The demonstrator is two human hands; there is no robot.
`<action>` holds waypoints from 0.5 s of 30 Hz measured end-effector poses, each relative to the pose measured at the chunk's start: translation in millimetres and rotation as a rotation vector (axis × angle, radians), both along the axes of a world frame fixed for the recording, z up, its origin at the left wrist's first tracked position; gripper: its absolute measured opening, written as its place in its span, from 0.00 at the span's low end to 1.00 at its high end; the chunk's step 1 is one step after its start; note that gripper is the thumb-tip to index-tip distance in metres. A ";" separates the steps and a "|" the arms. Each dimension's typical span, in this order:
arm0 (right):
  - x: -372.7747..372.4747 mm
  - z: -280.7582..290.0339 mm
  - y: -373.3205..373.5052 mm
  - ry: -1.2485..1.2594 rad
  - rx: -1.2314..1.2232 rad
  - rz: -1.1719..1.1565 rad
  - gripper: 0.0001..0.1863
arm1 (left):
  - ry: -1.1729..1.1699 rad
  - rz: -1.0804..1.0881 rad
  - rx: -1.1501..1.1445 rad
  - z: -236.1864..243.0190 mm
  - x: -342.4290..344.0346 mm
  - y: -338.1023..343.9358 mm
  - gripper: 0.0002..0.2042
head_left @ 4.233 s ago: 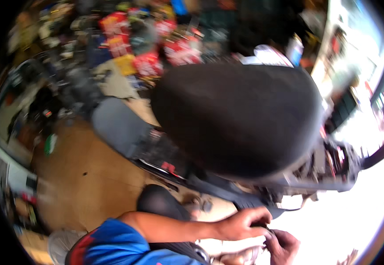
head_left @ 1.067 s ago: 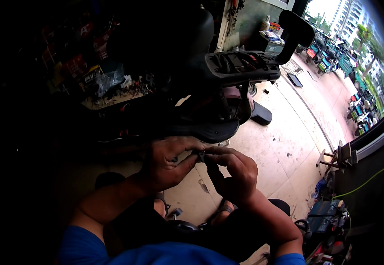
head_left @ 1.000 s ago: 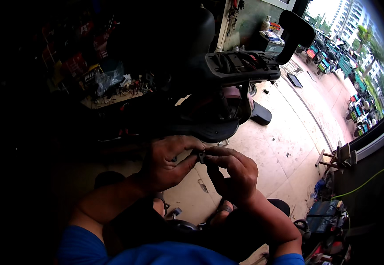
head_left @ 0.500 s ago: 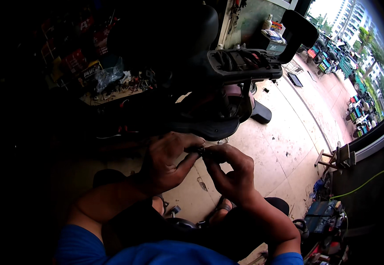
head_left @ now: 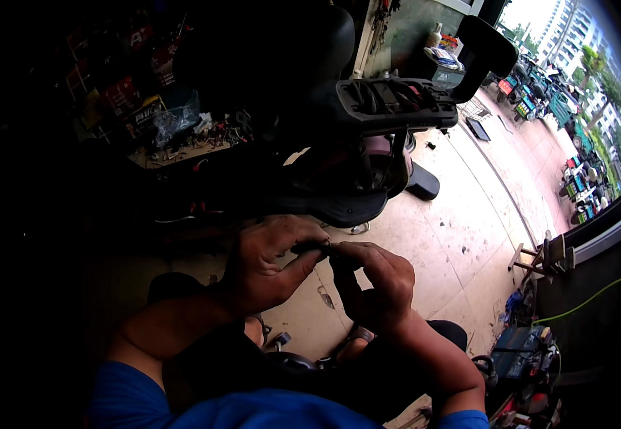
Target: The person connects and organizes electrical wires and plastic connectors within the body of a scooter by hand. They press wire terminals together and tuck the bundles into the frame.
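My left hand [head_left: 271, 261] is closed in a pinch, thumb and forefinger pressed on a small dark piece [head_left: 325, 246] too small to name. Its fingertips meet those of my right hand [head_left: 382, 275], which also pinches at the same spot; whether both hold one piece or two cannot be made out. Just beyond them stands a dark scooter [head_left: 350, 207]. Its rear tray [head_left: 396, 100] lies uncovered, with cables and parts inside. The seat merges into the shadow.
On the left, a bench [head_left: 182, 154] carries many small parts and a clear plastic bag [head_left: 176, 123]. A wooden stool [head_left: 550, 256] and a blue battery-like box [head_left: 521, 350] stand to the right. A black pad [head_left: 422, 182] lies on the tiled floor [head_left: 460, 236]. Vehicles are parked outside.
My right hand has shifted slightly right and down, its fingers a little straighter. My left hand stays nearly in place, its fingertips still against the right ones.
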State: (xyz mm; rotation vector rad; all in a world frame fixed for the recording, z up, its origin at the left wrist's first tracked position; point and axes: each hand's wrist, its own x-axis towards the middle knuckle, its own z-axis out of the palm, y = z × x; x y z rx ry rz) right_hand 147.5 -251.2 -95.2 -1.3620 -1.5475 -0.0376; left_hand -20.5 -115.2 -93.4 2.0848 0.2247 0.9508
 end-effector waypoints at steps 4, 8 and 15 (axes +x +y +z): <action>2.1 -3.2 1.8 0.033 0.003 -0.008 0.18 | 0.027 0.012 0.079 2.8 1.2 0.0 0.15; -0.9 -2.5 1.0 0.211 -0.058 0.030 0.16 | 0.026 -0.028 -0.043 -0.9 1.6 -1.4 0.14; -1.3 -4.2 -1.4 0.309 -0.131 0.062 0.14 | 0.053 -0.093 -0.219 -1.5 -0.4 0.2 0.14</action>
